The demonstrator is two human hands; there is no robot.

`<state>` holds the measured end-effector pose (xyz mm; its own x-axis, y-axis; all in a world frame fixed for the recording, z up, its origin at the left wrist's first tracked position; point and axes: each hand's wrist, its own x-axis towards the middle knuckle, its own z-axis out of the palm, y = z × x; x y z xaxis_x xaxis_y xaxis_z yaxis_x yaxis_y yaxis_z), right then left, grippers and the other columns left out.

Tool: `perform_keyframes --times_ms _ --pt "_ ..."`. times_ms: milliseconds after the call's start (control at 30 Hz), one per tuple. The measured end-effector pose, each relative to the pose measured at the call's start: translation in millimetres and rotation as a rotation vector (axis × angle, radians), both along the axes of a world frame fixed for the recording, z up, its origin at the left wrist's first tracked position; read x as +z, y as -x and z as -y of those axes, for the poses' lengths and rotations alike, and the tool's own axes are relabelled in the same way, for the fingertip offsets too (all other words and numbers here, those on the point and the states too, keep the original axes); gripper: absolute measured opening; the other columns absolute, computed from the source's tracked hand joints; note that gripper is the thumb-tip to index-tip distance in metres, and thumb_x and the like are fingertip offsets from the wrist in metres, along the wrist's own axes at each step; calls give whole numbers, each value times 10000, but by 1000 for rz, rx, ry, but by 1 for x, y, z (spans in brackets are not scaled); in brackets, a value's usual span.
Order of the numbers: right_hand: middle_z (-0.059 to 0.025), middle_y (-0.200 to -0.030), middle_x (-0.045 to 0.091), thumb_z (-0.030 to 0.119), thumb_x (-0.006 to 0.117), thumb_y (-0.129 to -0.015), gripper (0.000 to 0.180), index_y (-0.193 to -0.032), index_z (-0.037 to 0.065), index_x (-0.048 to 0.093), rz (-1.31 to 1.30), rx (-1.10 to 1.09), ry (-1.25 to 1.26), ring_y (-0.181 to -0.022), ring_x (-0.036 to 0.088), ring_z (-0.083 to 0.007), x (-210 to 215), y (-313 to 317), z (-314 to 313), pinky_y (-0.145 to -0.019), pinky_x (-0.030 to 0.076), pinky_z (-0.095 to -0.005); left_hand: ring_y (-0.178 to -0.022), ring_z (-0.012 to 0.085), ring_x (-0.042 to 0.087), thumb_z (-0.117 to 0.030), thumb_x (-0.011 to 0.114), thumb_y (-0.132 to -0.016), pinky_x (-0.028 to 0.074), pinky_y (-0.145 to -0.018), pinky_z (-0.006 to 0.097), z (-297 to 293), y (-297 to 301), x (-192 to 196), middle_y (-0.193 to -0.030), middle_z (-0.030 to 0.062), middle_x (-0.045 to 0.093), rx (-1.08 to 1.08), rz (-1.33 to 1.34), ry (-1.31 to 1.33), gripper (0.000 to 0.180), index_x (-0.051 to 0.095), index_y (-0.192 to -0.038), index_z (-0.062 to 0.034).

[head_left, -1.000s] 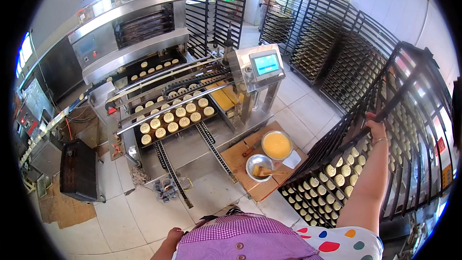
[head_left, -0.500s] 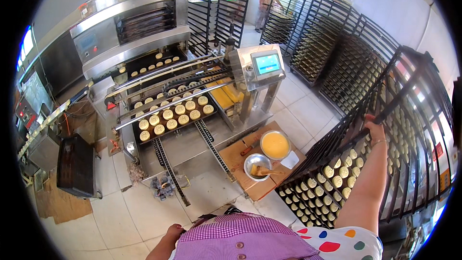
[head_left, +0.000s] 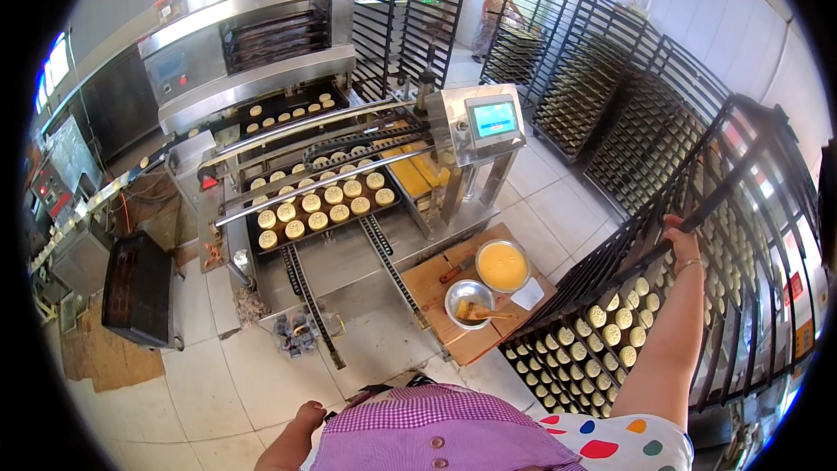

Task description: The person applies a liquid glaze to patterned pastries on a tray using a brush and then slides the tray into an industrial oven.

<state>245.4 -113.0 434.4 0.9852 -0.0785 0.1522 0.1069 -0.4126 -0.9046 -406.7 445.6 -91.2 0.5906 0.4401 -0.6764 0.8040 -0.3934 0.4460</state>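
Note:
My right arm reaches forward on the right, and my right hand [head_left: 681, 242] is closed around an upright of a dark metal tray rack [head_left: 741, 176]. Trays of round, pale, patterned pastries [head_left: 622, 318] fill that rack. Low beside my purple checked apron [head_left: 427, 427] hangs my left hand [head_left: 307, 417]; its fingers are mostly turned away and nothing shows in it. On a wooden board [head_left: 468, 344] between the machine and the rack stand a bowl of yellow liquid [head_left: 502, 265] and a metal bowl [head_left: 468, 303] with a brush [head_left: 482, 312] in it.
Ahead is a steel machine with a tray of pastries [head_left: 321, 206], two protruding rails [head_left: 391, 266] and a screen [head_left: 494, 119]. More loaded racks [head_left: 567, 78] stand at the far right. A person [head_left: 493, 17] is at the back. A dark box on wheels [head_left: 138, 290] sits left.
My view has shifted slightly, so the machine and racks appear a little farther right. My left hand has moved slightly outward to the left. The right hand keeps its hold on the rack.

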Motion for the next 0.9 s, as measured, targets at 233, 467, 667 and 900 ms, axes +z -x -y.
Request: perform_keyframes --times_ms 233,467,667,900 --pt "-53 -1072 596 -11 584 -649 406 -1053 25 611 27 7 39 -1026 533 -180 6 12 -3 -888 392 -292 -927 286 603 -242 589 -714 477 -807 335 7 -19 18 -983 161 632 -47 40 40 354 618 -1005 -42" --pt "-58 -1082 594 -8 576 -655 415 -1068 26 607 20 -11 47 -1058 523 -191 6 13 -1 -904 385 -301 -895 276 611 -253 611 -697 483 -780 328 19 -20 47 -939 158 640 32 29 14 359 623 -984 -38" --pt "-30 -1019 573 88 575 -685 391 -1075 88 598 -9 31 104 -981 503 -174 -2 -5 6 -849 376 -303 -899 271 612 -290 614 -723 482 -780 331 26 6 36 -941 146 642 90 -18 64 393 604 -1024 -39" --pt "-52 -1173 541 81 590 -708 441 -1149 76 570 -131 82 34 -1127 460 -196 -11 -31 42 -967 317 -318 -933 325 592 -277 558 -739 472 -821 367 35 22 25 -975 182 625 115 16 -140 340 613 -1002 -70"
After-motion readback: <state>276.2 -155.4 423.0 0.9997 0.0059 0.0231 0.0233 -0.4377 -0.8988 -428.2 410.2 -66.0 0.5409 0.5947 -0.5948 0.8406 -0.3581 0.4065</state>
